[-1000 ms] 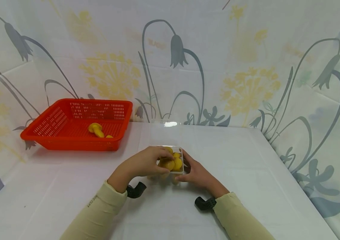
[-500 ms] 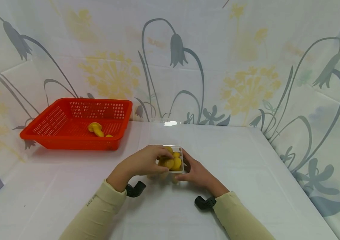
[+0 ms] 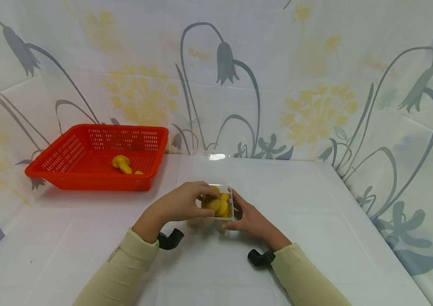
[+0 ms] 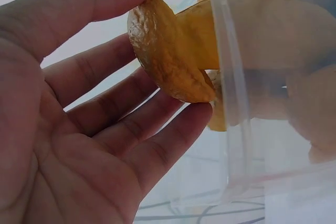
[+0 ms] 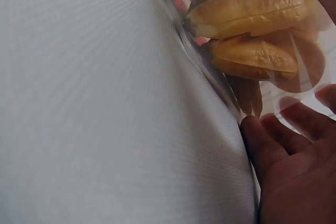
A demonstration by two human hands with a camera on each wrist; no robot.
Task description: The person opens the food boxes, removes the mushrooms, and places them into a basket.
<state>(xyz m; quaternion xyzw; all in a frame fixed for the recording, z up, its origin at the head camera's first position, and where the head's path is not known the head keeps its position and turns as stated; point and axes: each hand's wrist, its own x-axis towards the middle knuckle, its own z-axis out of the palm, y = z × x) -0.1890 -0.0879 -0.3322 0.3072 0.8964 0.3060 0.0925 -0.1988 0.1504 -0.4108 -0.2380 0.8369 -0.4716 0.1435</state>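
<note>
My left hand (image 3: 183, 204) pinches a yellow mushroom (image 4: 168, 56) by its wrinkled cap, thumb on one side and fingertips on the other. Its stem points past the rim into a clear plastic box (image 4: 231, 82). From the right side, my right hand (image 3: 248, 219) holds the box, thumb at the near corner and fingers along the wall. More yellow mushrooms (image 5: 247, 17) lie inside, seen through the clear wall in the right wrist view. In the head view the left fingers hide part of the box.
A red perforated basket (image 3: 97, 182) stands at the back left, holding a yellow mushroom (image 3: 122, 164) and a smaller yellow piece (image 3: 138, 172). Behind the box, a clear plastic item (image 3: 217, 157) catches the light near the flower-patterned cloth backdrop (image 3: 308, 72). The table (image 3: 335, 238) is covered in white.
My left hand has shifted slightly up and left at the box, and the mushrooms beneath its fingers sit a little differently. The right hand keeps its place on the box.
</note>
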